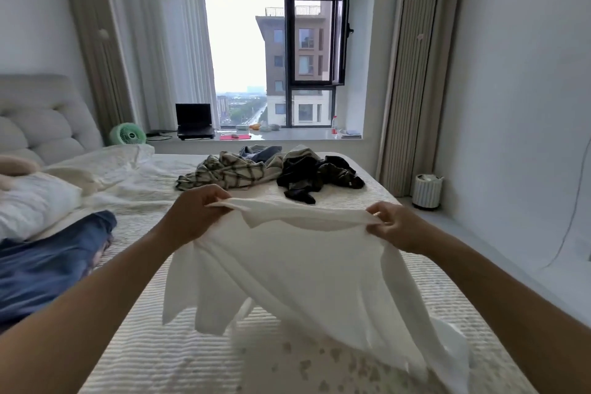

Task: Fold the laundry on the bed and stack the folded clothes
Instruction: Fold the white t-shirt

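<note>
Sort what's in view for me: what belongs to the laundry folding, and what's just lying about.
Part of the job:
white shirt, pinched by the left hand and right hand
checked shirt
black garment
grey garment behind them
blue jeans
bed

Just lying about:
green fan
laptop
water bottle
white bin
pillow

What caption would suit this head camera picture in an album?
Both hands, left hand and right hand, hold up a white garment over the bed.
</note>
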